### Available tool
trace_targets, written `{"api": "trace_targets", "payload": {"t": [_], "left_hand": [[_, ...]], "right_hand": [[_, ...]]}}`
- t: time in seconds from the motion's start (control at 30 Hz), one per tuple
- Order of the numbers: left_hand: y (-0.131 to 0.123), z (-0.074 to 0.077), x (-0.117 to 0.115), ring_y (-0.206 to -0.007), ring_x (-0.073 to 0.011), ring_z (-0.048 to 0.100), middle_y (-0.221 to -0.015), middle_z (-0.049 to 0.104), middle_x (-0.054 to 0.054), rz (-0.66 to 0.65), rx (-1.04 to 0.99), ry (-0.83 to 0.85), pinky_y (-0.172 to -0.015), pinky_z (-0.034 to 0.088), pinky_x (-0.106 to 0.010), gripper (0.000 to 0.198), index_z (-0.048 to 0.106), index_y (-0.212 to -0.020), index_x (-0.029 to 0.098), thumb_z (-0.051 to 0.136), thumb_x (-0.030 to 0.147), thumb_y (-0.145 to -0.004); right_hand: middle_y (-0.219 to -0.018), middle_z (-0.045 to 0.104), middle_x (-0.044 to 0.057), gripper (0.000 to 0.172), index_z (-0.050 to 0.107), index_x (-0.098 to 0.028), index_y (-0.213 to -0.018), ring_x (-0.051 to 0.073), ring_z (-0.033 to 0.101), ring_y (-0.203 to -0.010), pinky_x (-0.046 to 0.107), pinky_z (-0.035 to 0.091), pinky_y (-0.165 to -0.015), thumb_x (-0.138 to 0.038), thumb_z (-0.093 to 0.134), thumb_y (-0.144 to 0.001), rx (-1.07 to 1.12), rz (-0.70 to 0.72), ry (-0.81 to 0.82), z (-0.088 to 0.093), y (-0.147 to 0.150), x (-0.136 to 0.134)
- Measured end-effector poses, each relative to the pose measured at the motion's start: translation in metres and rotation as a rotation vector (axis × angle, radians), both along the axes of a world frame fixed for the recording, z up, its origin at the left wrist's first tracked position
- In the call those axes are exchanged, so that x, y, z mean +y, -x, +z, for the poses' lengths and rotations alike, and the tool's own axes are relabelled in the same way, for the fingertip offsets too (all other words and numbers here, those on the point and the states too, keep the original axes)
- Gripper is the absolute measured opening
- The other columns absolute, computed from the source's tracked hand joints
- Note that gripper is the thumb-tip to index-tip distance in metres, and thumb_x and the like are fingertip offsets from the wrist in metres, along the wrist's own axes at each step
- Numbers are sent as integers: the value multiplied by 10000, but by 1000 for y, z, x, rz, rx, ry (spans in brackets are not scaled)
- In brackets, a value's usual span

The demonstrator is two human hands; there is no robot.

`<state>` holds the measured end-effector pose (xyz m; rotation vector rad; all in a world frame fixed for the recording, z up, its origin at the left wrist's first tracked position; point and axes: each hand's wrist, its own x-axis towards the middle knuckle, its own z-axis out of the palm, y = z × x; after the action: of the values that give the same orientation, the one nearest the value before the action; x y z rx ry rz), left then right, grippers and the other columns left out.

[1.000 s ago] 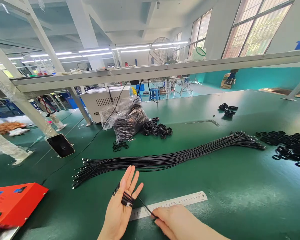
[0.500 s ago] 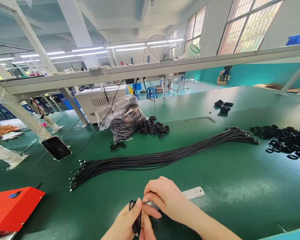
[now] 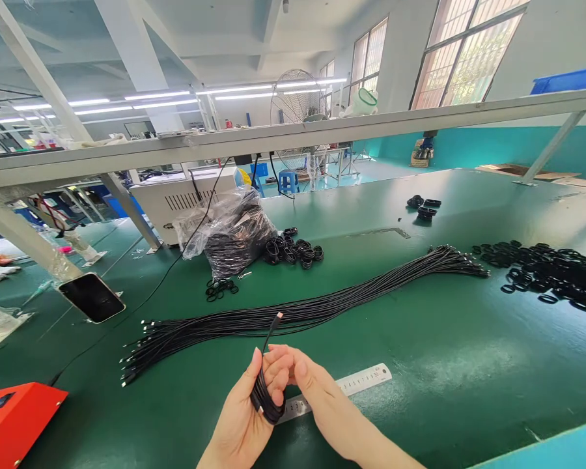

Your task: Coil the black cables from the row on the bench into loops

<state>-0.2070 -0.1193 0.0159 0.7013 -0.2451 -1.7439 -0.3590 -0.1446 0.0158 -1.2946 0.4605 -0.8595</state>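
Observation:
A coiled black cable rests in my left hand, gripped between thumb and fingers. One connector end with a pinkish tip sticks up from the coil; another metal plug shows near its bottom. My right hand is at the coil's right side, its curled fingers closed on the cable. Under my hands a steel ruler lies on the green table, partly covered. Beyond them stretches a long bundle of straight black cables, plugs at both ends.
Many black rings lie spread at the right. A plastic bag of black items stands behind the bundle, with coiled pieces beside it. A phone leans at the left, above a red machine. A shelf beam crosses overhead.
The cable is now wound into a compact coil, with one plug end pointing up. My right hand has moved lower and closer to my left. The view has shifted slightly right.

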Motion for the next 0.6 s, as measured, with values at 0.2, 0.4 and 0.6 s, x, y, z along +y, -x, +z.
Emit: {"api": "trace_targets", "payload": {"t": [0.2,0.4,0.6], "left_hand": [[3,-3,3,-1247,-217,544,-1347,573,-173,-29,-5,278,-1052,449,-271,530,625,-1240,94,229,363,-1013],[1,-2,3,-1380,-217,362,-1451,479,-83,36,-24,236,-1158,310,-298,387,567,-1315,175,366,254,-993],[9,-7,8,-1376,-226,378,-1401,540,-70,122,-187,153,-1200,222,-349,375,582,-1299,191,501,202,-933]], "right_hand": [[-1251,600,46,406,517,-238,-1326,216,512,-1202,362,375,-1052,-439,418,-987,34,7,-50,-3,-8,11],[-1289,589,41,440,500,-245,-1368,236,532,-1181,385,367,-1057,-444,391,-992,27,61,21,-16,-14,15],[-1208,634,67,506,426,-240,-1421,240,604,-1035,358,471,-912,-484,382,-980,195,61,118,-33,-18,22]]}}
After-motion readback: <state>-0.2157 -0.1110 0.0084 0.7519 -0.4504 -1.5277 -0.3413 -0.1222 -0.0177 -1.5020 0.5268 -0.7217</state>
